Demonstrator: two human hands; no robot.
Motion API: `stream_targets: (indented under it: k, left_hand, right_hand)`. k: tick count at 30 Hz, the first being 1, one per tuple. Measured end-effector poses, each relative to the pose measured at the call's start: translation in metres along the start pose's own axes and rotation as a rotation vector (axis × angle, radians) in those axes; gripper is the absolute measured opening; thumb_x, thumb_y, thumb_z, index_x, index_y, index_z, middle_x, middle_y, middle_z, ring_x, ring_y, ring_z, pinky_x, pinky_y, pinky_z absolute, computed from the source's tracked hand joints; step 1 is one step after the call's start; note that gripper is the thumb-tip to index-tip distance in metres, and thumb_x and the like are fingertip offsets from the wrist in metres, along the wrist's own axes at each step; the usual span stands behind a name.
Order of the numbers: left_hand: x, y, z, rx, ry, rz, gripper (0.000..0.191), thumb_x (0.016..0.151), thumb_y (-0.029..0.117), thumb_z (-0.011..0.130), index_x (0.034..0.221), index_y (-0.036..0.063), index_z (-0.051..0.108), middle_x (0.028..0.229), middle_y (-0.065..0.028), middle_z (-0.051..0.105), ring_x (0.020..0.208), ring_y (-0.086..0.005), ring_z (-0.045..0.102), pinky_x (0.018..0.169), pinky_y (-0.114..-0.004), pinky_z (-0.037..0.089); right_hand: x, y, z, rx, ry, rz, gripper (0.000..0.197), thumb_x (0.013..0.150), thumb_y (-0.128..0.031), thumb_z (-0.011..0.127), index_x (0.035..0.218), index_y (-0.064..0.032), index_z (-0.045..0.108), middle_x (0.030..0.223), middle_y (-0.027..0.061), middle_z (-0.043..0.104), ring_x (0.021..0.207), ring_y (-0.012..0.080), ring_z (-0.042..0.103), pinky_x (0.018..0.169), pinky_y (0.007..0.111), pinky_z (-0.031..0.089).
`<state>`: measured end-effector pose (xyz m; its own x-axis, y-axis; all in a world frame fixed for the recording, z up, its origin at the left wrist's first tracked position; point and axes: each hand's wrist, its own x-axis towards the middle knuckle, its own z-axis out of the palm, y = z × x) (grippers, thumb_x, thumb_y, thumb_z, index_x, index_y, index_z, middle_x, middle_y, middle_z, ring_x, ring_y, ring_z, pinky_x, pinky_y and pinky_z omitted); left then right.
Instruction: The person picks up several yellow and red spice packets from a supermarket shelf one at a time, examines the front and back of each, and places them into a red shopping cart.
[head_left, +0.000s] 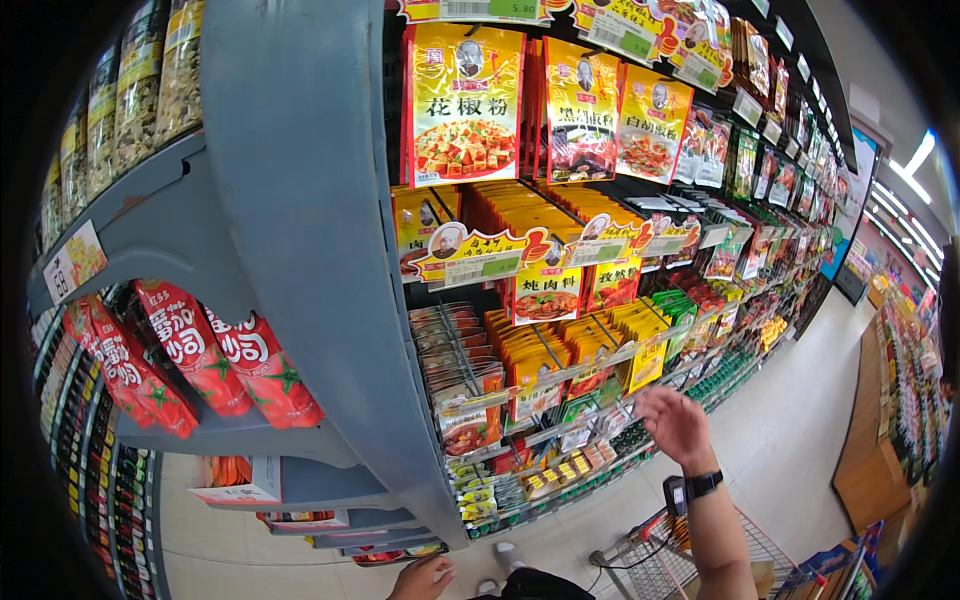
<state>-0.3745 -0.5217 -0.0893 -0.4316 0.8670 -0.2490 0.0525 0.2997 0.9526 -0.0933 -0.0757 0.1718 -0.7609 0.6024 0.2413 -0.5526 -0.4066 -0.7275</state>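
Note:
My right hand (675, 427), slightly blurred, is raised in front of the hanging seasoning packets, its fingers loosely bent and nothing visible in them. A dark band with a small device (679, 495) is on that wrist. Closest to the fingertips is a yellow seasoning packet (647, 366) on a lower row; touch cannot be made out. Low at the bottom edge, my left hand (424, 579) hangs with loosely curled fingers and appears to hold nothing. Above are larger yellow and red spice powder pouches (466, 105) on hooks, with yellow packets (547, 294) below them.
A grey shelf end panel (300, 225) stands to the left, beside red tomato sauce pouches (196, 349) and jars (139, 82). A wire shopping cart (637, 566) is at lower right. Wooden display bins (862, 450) line the aisle's far side. Price tags (480, 268) project from the racks.

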Motion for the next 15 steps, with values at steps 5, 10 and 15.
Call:
stream_targets:
  k: [5,10,15]
  left_hand:
    - [0.035,0.085,0.028,0.593,-0.134,0.225,0.027,0.089,0.023,0.070,0.109,0.0055,0.065,0.102,-0.0112,0.070,0.098,-0.0280,0.069,0.081,-0.037,0.054]
    - [0.043,0.123,0.046,0.463,-0.231,0.339,0.025,0.092,0.025,0.067,0.110,0.0081,0.066,0.104,-0.0113,0.068,0.098,-0.0273,0.068,0.082,-0.038,0.053]
    - [0.026,0.120,0.042,0.512,-0.045,0.456,0.036,0.090,0.023,0.068,0.120,0.0053,0.063,0.107,-0.0178,0.069,0.098,-0.0388,0.064,0.083,-0.046,0.052]
  right_hand:
    - [0.079,0.022,0.080,0.339,0.057,-0.043,0.072,0.091,-0.031,0.061,0.142,0.0129,0.034,0.148,0.0267,0.040,0.137,0.0339,0.043,0.112,0.035,0.040]
    - [0.134,0.047,0.091,0.504,0.202,0.061,0.088,0.091,-0.024,0.064,0.151,0.0083,0.008,0.148,0.0273,0.031,0.129,0.0354,0.050,0.095,0.031,0.052]
    - [0.159,0.058,0.090,0.531,0.221,0.072,0.084,0.091,-0.019,0.068,0.150,0.0032,0.012,0.135,0.0244,0.048,0.104,0.0260,0.063,0.075,0.024,0.058]
